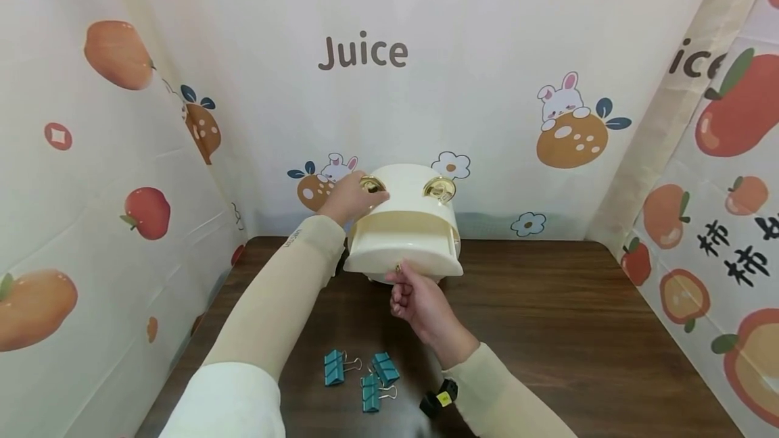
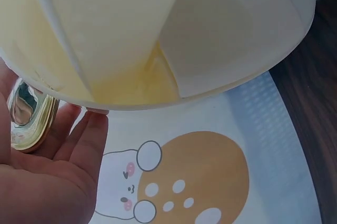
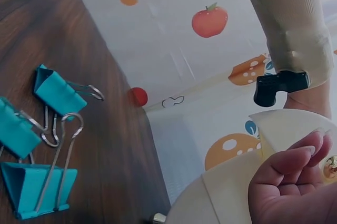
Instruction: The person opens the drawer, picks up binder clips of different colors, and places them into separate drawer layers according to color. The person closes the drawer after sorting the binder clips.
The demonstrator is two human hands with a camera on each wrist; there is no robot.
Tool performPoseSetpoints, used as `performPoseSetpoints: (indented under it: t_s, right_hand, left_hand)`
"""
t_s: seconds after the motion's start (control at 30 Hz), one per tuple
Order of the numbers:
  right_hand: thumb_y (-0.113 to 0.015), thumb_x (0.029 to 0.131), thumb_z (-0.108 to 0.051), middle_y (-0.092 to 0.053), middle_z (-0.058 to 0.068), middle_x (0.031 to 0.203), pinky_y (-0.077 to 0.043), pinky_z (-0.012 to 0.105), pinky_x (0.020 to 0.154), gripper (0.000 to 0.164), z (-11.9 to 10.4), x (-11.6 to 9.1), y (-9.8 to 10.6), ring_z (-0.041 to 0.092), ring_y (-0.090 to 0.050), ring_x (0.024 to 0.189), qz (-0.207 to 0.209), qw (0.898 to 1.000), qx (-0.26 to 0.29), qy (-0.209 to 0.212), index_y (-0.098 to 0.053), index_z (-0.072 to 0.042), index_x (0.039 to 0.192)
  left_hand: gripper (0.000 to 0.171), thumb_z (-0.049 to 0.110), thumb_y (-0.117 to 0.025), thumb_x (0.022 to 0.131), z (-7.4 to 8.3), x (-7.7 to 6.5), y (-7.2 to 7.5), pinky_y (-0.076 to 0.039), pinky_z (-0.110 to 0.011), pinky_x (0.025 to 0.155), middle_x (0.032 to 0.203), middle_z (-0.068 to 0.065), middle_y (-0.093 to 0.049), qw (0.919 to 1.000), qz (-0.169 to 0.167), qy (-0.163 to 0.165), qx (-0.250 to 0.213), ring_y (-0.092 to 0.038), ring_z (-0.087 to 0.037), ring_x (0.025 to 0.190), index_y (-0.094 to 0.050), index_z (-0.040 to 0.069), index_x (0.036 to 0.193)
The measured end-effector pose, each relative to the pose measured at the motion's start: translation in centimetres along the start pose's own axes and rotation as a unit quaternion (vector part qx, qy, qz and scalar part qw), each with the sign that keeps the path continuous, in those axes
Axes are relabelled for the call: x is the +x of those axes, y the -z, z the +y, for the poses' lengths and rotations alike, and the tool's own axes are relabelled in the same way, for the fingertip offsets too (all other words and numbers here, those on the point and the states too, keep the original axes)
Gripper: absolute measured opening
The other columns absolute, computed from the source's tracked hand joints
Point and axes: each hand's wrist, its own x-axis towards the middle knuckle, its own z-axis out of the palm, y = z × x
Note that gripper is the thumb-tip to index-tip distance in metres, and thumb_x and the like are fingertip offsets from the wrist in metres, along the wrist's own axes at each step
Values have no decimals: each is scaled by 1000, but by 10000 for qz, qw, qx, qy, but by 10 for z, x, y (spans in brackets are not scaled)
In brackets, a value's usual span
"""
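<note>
A white rounded drawer box (image 1: 406, 184) with two round gold eye-like discs (image 1: 439, 189) on top stands at the table's back edge. Its drawer (image 1: 398, 249) is pulled partway out, and the cream inside shows. My left hand (image 1: 353, 198) grips the box's upper left corner by one gold disc; in the left wrist view its fingers (image 2: 89, 142) reach past the disc to the box's edge. At the drawer front, my right hand (image 1: 422, 303) pinches the small gold knob (image 3: 330, 168) between thumb and index finger, the other fingers curled in.
Three teal binder clips (image 1: 334, 367) lie on the dark wooden table (image 1: 548, 330) in front of the box, left of my right forearm. A fruit-printed cloth (image 1: 487, 53) hangs behind and at both sides. A black device (image 1: 439, 399) is strapped to my right wrist.
</note>
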Motion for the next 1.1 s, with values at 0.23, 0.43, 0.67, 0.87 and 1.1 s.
performPoseSetpoints:
  t_s: [0.23, 0.43, 0.67, 0.87, 1.1]
  right_hand:
    - [-54, 106, -46, -53, 0, 68, -45, 26, 61, 43, 7, -5, 6, 15, -49, 61, -146, 9995, -256, -77, -68, -7, 94]
    - [-57, 107, -36, -55, 4, 76, -50, 30, 67, 36, 16, -9, 14, 18, -54, 68, -359, 9882, -1477, 170, -68, -2, 105]
    - [-66, 103, -26, -64, 5, 87, -54, 37, 69, 19, 21, -8, 20, 20, -61, 76, -1016, 9217, -3679, 696, -68, -8, 109]
    - [-69, 100, -32, -65, -5, 102, -53, 33, 82, 28, 23, -6, 31, 14, -61, 93, -1671, 8314, -5225, 889, -67, -12, 119]
    - [-70, 99, -32, -61, 4, 134, -50, 34, 98, 48, 28, -3, 44, 14, -59, 117, -2502, 7383, -6192, 949, -58, -9, 140]
  left_hand:
    - [46, 43, -78, 91, 1, -3, -3, -52, -45, 88, 107, -7, -64, 10000, 47, 60, -1, -61, -27, 100, -58, 13, 119]
    - [46, 43, -77, 92, 0, -2, -4, -52, -43, 84, 106, -7, -64, 10000, 8, 79, -12, -61, -27, 98, -57, 13, 119]
    - [45, 44, -77, 92, -2, 2, -1, -51, -43, 82, 105, -9, -62, 10000, 21, -84, 34, -59, -27, 96, -56, 13, 116]
    - [45, 44, -77, 92, -2, 3, -2, -52, -42, 82, 106, -9, -63, 10000, -33, -6, -54, -59, -27, 97, -56, 13, 116]
    - [45, 43, -76, 93, 0, 0, -2, -51, -42, 87, 108, -8, -62, 10000, 11, -5, 0, -59, -26, 100, -56, 12, 118]
